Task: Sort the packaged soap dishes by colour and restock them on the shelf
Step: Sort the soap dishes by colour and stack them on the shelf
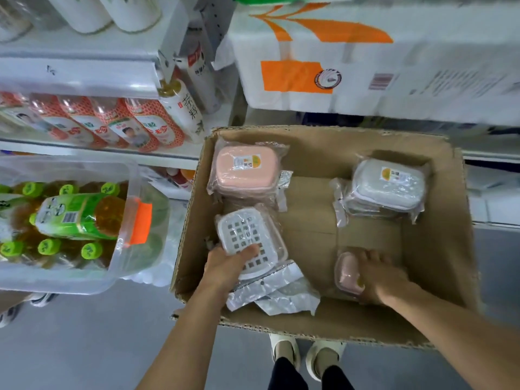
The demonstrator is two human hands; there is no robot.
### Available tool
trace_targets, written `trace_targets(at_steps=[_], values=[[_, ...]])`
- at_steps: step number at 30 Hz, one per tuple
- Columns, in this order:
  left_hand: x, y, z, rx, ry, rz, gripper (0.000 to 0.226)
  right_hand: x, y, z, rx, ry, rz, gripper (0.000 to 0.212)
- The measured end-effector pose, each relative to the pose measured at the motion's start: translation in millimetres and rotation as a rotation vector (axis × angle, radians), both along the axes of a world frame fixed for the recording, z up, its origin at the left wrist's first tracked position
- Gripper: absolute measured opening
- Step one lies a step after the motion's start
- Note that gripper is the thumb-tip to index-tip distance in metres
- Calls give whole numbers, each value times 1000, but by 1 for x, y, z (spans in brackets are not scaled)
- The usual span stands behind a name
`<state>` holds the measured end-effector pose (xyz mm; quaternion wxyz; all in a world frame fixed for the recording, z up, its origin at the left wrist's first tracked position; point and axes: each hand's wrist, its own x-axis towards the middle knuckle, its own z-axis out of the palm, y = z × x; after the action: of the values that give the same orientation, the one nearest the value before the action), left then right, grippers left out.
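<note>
A grey shop floor (92,342) runs under white shelving (84,77), with the person's pale shoes at six o'clock. At nine o'clock a clear plastic bin (123,266) holds green-capped bottles (50,246) of amber drink, and above it, toward ten o'clock, red-patterned bottles (118,122) lie in a row on a shelf. At the centre stands an open cardboard box (439,243).

Inside the box, at its eleven o'clock corner, sits a stack of pink packaged soap dishes (243,171). Below that, at about eight o'clock in the box, the left hand (228,264) grips a white soap dish (250,237) in clear wrap, the thumb pressed on its grid-holed face and the other fingers hidden beneath; crumpled wrapping (275,294) lies just under it. At the box's two o'clock corner rests a stack of grey packaged soap dishes (388,187). At five o'clock in the box the right hand (380,277) lies over a single pink soap dish (347,273), its fingers together and curled over the dish's far edge.

Beyond the box, at one o'clock, a large white pack with orange markings (309,52) fills the shelf.
</note>
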<state>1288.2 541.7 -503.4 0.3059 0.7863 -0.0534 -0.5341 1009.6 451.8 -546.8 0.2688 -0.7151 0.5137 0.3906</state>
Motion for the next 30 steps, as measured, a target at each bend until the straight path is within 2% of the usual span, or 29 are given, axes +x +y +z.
trace_targets(at_steps=[3, 5, 7, 10, 12, 16, 18, 19, 21, 22, 24, 27, 28, 30], values=[[8, 1, 1, -2, -11, 14, 29, 1, 11, -16, -116, 70, 114, 84], [13, 6, 5, -15, -28, 9, 30, 6, 11, -20, -201, 47, 127, 77], [15, 14, 10, -35, -44, -2, 29, 19, 5, -20, -308, -43, 81, 71], [17, 25, 18, -74, -50, 21, 28, 57, -10, -10, -499, -199, 107, 78], [17, 29, 24, -104, -43, 67, 25, 87, -21, -2, -467, -320, 143, 75], [18, 33, 35, -141, 15, 124, 27, 135, -32, 13, -178, -667, 28, 67], [18, 33, 40, -163, 78, 129, 28, 146, -28, 24, -71, -844, -237, 40], [18, 32, 42, -184, 121, 137, 29, 149, -23, 34, 44, -924, -467, 29], [15, 28, 46, -227, 247, 177, 33, 151, -19, 53, 401, -971, -959, 41], [12, 25, 47, -239, 306, 186, 34, 147, -19, 61, 611, -930, -1105, 46], [7, 19, 47, -239, 341, 159, 36, 136, -20, 58, 926, -905, -1195, 55], [1, 10, 46, -221, 288, 68, 39, 123, -22, 51, 1029, -930, -1219, 67], [0, 8, 47, -216, 254, 41, 39, 120, -23, 52, 992, -927, -1247, 67], [0, 8, 47, -200, 145, 39, 32, 116, -27, 50, 825, -974, -1282, 52]])
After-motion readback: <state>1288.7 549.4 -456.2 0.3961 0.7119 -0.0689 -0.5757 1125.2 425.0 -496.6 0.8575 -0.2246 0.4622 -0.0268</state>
